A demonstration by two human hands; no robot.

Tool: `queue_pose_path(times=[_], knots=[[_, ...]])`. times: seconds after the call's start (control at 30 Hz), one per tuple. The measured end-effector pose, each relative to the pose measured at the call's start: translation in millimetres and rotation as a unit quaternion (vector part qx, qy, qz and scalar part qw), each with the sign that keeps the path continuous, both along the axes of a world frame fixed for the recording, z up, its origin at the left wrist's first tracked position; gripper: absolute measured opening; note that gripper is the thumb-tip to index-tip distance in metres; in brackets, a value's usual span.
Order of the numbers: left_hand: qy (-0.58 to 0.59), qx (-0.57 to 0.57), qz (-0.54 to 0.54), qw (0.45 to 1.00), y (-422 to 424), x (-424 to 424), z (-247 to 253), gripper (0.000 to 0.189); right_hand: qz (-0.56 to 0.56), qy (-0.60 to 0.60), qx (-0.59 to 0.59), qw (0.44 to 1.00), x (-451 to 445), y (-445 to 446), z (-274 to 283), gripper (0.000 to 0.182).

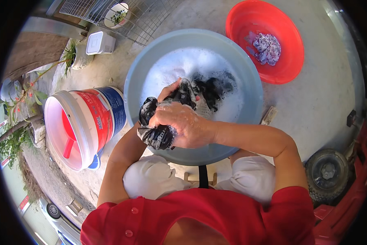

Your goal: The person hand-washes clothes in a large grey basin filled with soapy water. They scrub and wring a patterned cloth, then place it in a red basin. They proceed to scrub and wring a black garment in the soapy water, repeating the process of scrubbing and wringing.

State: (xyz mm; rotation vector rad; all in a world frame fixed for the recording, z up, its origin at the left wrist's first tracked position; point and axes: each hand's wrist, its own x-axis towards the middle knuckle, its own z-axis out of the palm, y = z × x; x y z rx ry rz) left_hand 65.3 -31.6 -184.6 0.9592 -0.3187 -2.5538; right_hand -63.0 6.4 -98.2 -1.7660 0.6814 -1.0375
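A large light-blue plastic basin (251,98) stands before my knees, filled with sudsy water (186,58). My right hand (186,124) is clenched around a wet, foam-flecked black cloth (157,136) at the near left of the basin. Just beyond it, my left hand (169,90) also grips the bunched cloth; my left palm is partly hidden by fabric and my right hand. More of the dark fabric (212,90) trails into the suds towards the right. Between them a greyish textured patch shows, and I cannot tell what it is.
At the far right, a red basin (289,55) holds a wad of patterned cloth (267,49). A large bucket (88,122) with a red dipper (68,147) inside stands left. A small block (268,115) lies right of the blue basin. A wheel (326,174) is at lower right.
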Motion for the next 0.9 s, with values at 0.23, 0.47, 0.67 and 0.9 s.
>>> queue_pose_path(times=[0.23, 0.47, 0.67, 0.9], knots=[[-0.103, -0.360, -0.024, 0.927, 7, 24, -19, 0.047, -0.166, 0.105, 0.135, 0.971, -47, -18, -56, 0.043], [0.088, 0.124, -0.015, 0.988, 3, 19, -48, 0.045, -0.009, 0.112, 0.410, 0.905, -106, 7, -132, 0.095], [0.168, 0.154, -0.019, 0.974, 9, 27, -38, 0.040, 0.056, -0.047, 0.545, 0.835, -74, 18, -97, 0.086], [-0.295, -0.251, -0.146, 0.910, 11, 29, -93, 0.041, 0.029, 0.480, 0.347, 0.805, -88, 3, -126, 0.068]])
